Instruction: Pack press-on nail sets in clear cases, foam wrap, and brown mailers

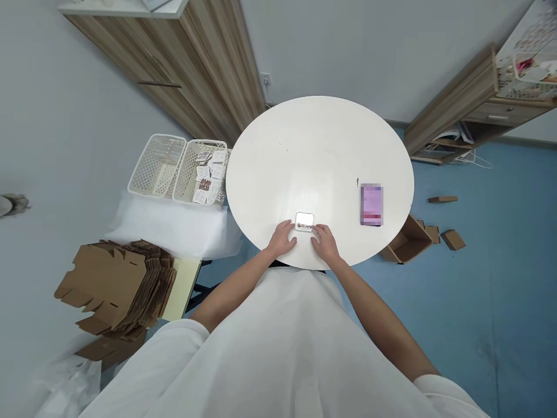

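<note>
A small clear flat case [304, 220] lies on the white oval table [322, 151] near its front edge. Inside it shows a white card, with a row of small dark items along the near side that are too small to name. The fingertips of my left hand [282, 239] rest at the case's left edge, its thumb spread away. On the opposite edge, my right hand [325, 244] touches the near right corner with its fingers stretched out and its thumb apart.
A blurred purple rectangular item [371, 205] lies at the table's right. Two white baskets [178, 168] stand at the left, the nearer one holding several small packs. Flattened cardboard boxes [113, 284] are stacked below them. An open carton [407, 241] sits on the floor, right.
</note>
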{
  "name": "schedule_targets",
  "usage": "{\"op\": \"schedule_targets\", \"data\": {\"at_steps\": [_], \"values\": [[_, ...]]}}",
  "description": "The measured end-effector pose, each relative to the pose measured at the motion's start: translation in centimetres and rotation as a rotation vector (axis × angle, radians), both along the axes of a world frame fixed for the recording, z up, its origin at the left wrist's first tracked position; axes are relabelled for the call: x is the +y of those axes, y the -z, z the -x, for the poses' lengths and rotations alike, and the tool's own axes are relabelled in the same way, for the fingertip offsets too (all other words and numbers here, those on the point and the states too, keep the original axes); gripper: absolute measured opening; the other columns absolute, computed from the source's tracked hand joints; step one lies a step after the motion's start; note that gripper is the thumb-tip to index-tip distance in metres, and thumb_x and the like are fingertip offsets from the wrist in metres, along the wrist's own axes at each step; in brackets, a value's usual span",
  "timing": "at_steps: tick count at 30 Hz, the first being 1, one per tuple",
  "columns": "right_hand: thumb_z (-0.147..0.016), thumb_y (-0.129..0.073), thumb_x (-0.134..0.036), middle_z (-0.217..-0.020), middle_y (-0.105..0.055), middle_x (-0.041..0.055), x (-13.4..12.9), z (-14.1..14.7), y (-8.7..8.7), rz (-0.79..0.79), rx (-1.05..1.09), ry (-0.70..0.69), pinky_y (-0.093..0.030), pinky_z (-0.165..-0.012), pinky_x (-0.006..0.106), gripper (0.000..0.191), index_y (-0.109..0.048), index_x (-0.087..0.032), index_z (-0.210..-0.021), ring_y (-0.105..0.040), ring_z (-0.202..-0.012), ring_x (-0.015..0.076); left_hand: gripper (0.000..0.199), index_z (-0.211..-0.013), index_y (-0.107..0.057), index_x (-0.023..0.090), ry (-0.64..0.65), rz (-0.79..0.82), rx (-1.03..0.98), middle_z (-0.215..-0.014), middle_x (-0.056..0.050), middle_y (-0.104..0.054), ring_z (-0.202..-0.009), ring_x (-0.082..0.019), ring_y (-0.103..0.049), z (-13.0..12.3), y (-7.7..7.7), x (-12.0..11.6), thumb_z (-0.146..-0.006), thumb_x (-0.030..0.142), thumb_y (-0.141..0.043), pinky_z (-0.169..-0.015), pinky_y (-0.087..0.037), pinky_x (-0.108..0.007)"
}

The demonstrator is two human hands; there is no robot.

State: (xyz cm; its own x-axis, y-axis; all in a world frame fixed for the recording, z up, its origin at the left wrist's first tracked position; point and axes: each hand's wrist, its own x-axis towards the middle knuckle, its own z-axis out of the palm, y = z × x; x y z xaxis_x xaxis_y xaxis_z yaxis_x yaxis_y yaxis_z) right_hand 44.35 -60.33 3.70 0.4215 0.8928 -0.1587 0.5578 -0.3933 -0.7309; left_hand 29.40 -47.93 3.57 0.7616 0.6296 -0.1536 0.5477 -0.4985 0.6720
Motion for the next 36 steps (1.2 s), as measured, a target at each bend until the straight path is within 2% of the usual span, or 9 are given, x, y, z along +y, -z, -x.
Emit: {"op": "schedule_targets", "data": {"at_steps": [5, 7, 12, 16, 21, 25, 29, 33, 36], "values": [[-0.074, -0.057, -0.026, -0.109, -0.053, 0.0099, -0.3, 1.1, -0.4, 0.116, -0.258, -0.345, -0.039, -0.079, 0.039, 0.028, -0.056, -0.022, -0.102, -0.047, -0.098, 0.0263, 0.042, -0.108, -0.054, 0.02, 0.195, -0.059, 0.038, -0.117, -0.01, -0.05, -0.112, -0.027, -0.042, 2.7, -0.5, 1.5, -0.067, 0.03, -0.059, -0.095, -0.035, -0.043], [-0.076, -0.056, -0.025, -0.108, -0.054, 0.0103, 0.1, 1.7, -0.3, 0.163, -0.321, -0.397, -0.038, -0.076, 0.037, 0.02, -0.058, -0.021, -0.096, -0.048, -0.095, 0.026, 0.046, -0.107, -0.055, 0.019, 0.263, -0.079, 0.066, -0.117, -0.011, -0.05, -0.112, -0.028, -0.042, 3.5, -0.8, 1.9, -0.064, 0.034, -0.063, -0.095, -0.034, -0.043], [-0.084, -0.041, -0.017, -0.091, -0.058, 0.0097, 1.3, 2.3, 0.1, 0.217, -0.321, -0.312, -0.035, -0.07, 0.032, 0.019, -0.06, -0.02, -0.082, -0.051, -0.085, 0.0216, 0.075, -0.116, -0.049, 0.021, 0.391, -0.059, 0.103, -0.126, -0.013, -0.043, -0.117, -0.033, -0.035, 4.6, -1.4, 2.5, -0.051, 0.049, -0.071, -0.097, -0.028, -0.044], [-0.085, -0.038, -0.022, -0.085, -0.059, 0.0053, 1.3, 1.8, -0.5, 0.173, -0.135, -0.162, -0.037, -0.068, 0.029, 0.02, -0.057, -0.021, -0.083, -0.051, -0.083, 0.0187, 0.085, -0.123, -0.043, 0.022, 0.433, -0.047, 0.097, -0.129, -0.012, -0.04, -0.119, -0.033, -0.034, 5.0, -1.5, 3.1, -0.048, 0.052, -0.071, -0.099, -0.025, -0.044], [-0.084, -0.037, -0.028, -0.083, -0.059, 0.0031, 1.1, 0.6, -1.4, 0.137, 0.061, -0.078, -0.04, -0.066, 0.028, 0.021, -0.056, -0.02, -0.081, -0.052, -0.077, 0.0164, 0.055, -0.115, -0.05, 0.025, 0.389, -0.073, 0.052, -0.123, -0.009, -0.046, -0.115, -0.029, -0.039, 5.1, -0.9, 3.9, -0.063, 0.032, -0.063, -0.097, -0.028, -0.043], [-0.084, -0.036, -0.031, -0.08, -0.059, 0.0023, 1.4, 0.6, -1.7, 0.115, 0.1, -0.06, -0.04, -0.066, 0.028, 0.022, -0.056, -0.021, -0.08, -0.052, -0.074, 0.0158, 0.048, -0.112, -0.053, 0.024, 0.375, -0.122, 0.011, -0.122, -0.008, -0.049, -0.115, -0.026, -0.041, 4.4, -0.4, 3.5, -0.065, 0.013, -0.052, -0.097, -0.029, -0.042], [-0.082, -0.04, -0.038, -0.09, -0.06, 0.0048, 1.0, 0.7, -1.5, 0.07, 0.066, -0.061, -0.041, -0.072, 0.031, 0.025, -0.056, -0.021, -0.09, -0.053, -0.083, 0.0183, 0.038, -0.099, -0.06, 0.025, 0.314, -0.076, 0.014, -0.106, -0.005, -0.06, -0.103, -0.022, -0.052, 3.4, -0.4, 2.9, -0.07, 0.009, -0.044, -0.091, -0.034, -0.04], [-0.068, -0.057, -0.052, -0.118, -0.05, 0.0112, -1.6, -0.3, -0.7, 0.036, -0.173, -0.074, -0.033, -0.09, 0.041, 0.058, -0.047, -0.02, -0.115, -0.043, -0.11, 0.0269, 0.029, -0.097, -0.06, 0.024, 0.27, -0.026, 0.006, -0.102, -0.004, -0.063, -0.097, -0.021, -0.055, 3.0, -0.4, 2.9, -0.074, 0.015, -0.044, -0.089, -0.037, -0.039], [-0.061, -0.062, -0.054, -0.13, -0.04, 0.014, -3.7, -1.3, 0.4, 0.08, -0.297, -0.169, -0.027, -0.095, 0.045, 0.076, -0.039, -0.018, -0.124, -0.034, -0.119, 0.0307, 0.026, -0.097, -0.06, 0.022, 0.25, -0.008, 0.0, -0.099, -0.004, -0.064, -0.093, -0.02, -0.057, 3.0, -0.3, 3.2, -0.081, 0.024, -0.04, -0.087, -0.04, -0.037]]}}
